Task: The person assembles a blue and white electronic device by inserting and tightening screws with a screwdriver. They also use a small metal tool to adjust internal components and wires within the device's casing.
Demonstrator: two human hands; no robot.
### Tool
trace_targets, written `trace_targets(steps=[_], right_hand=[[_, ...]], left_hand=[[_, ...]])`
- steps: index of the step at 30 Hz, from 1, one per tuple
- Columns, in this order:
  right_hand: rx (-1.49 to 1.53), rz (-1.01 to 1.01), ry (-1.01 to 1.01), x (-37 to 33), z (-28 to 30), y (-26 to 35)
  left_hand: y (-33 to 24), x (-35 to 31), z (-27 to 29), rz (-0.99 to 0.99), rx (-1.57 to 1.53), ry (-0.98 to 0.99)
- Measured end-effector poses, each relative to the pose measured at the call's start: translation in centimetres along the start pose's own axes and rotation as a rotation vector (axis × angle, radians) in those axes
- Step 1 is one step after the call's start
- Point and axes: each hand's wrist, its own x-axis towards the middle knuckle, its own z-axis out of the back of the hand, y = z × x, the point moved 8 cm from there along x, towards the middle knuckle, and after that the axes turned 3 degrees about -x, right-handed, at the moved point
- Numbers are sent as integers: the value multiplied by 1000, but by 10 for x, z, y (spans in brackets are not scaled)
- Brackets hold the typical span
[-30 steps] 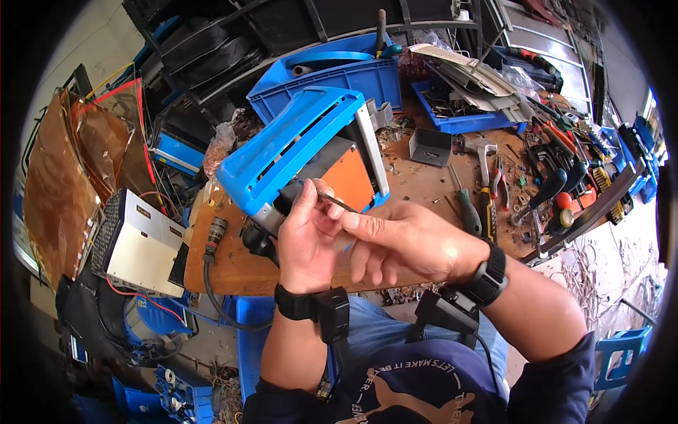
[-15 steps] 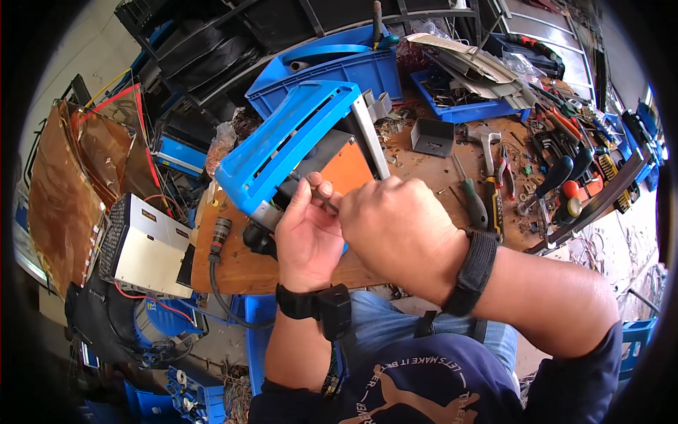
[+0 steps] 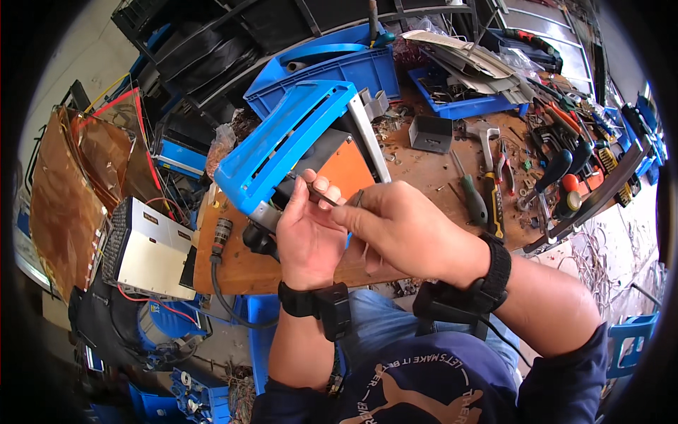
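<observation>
My left hand is palm up, its thumb and fingers pinching a thin dark metal rod, perhaps a bolt. My right hand comes in from the right, thumb and forefinger closed at the rod's near end. A small dark piece shows by the right fingertips; its kind cannot be made out. Just beyond both hands stands a blue plastic frame with metal legs, tilted on the bench. An orange panel on a dark box shows under it.
On the wooden bench lie a green-handled screwdriver, a hammer, pliers and a black box. Blue bins stand behind. A thick cable with a connector hangs over the left edge beside a white case.
My right hand has rolled over and opened up its grip, so thumb and forefinger now show at the rod. The right wrist has dropped slightly. My left hand stays nearly in place.
</observation>
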Motion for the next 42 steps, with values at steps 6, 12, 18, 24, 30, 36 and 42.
trace_targets(steps=[6,12,18,24,30,36,42], right_hand=[[-1136,558,-276,-16,-16,40],[-1155,636,-356,-25,-17,63],[62,-170,136,-9,3,-4],[-1033,479,-184,-16,-4,35],[-1169,748,-261,-22,-10,56],[-91,260,-408,-16,40,10],[660,-289,128,-7,0,-41]], left_hand=[[2,-4,7,-1,65,-114],[4,-3,-4,20,233,31],[4,-2,-5,7,76,-3],[1,-6,-4,45,45,-27],[3,-9,14,26,90,-297],[5,-2,-4,114,28,36],[6,-1,2,60,45,65]])
